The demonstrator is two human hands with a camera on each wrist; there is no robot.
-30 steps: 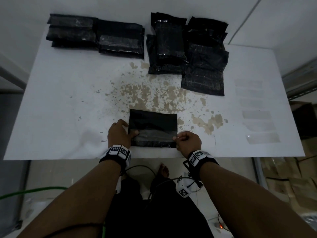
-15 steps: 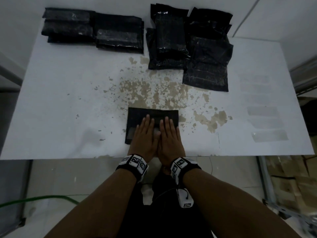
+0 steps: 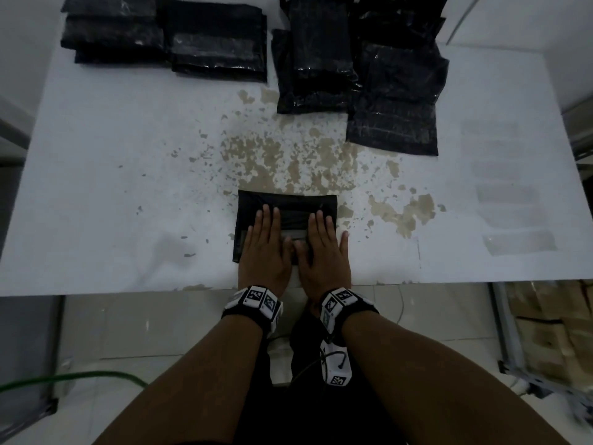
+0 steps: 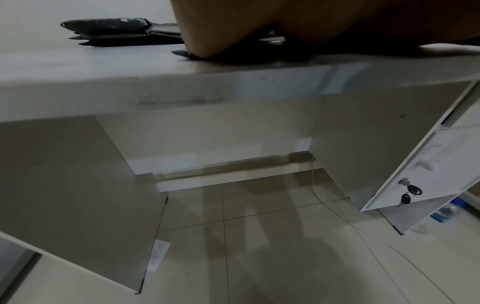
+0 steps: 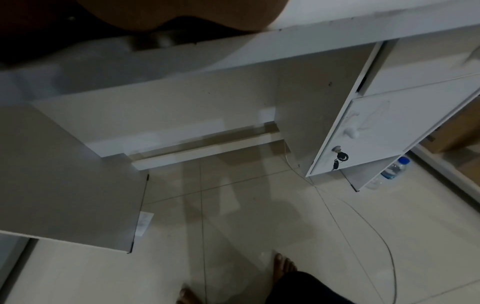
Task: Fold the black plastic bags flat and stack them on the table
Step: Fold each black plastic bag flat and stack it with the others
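Observation:
A folded black plastic bag (image 3: 288, 203) lies flat near the front edge of the white table (image 3: 112, 187). My left hand (image 3: 264, 242) presses flat on its left part, fingers straight. My right hand (image 3: 324, 245) presses flat on its right part, little finger over the bag's right edge. Two stacks of folded bags (image 3: 167, 36) sit at the back left. A looser pile of black bags (image 3: 369, 72) lies at the back centre-right. In the left wrist view the heel of my left hand (image 4: 221, 30) rests on the bag (image 4: 184, 53), with a folded stack (image 4: 111, 30) behind.
The tabletop has a worn brown patch (image 3: 288, 155) in the middle. Clear tape strips (image 3: 519, 242) lie along the right side. Below the table are a cabinet door with keys (image 5: 340, 156), a water bottle (image 5: 394, 168), thin cables and my bare feet (image 5: 284, 265).
My hands first pinched the bag's left and right edges, then laid flat together on its middle. Now they have slid apart toward the bag's sides, still pressing flat.

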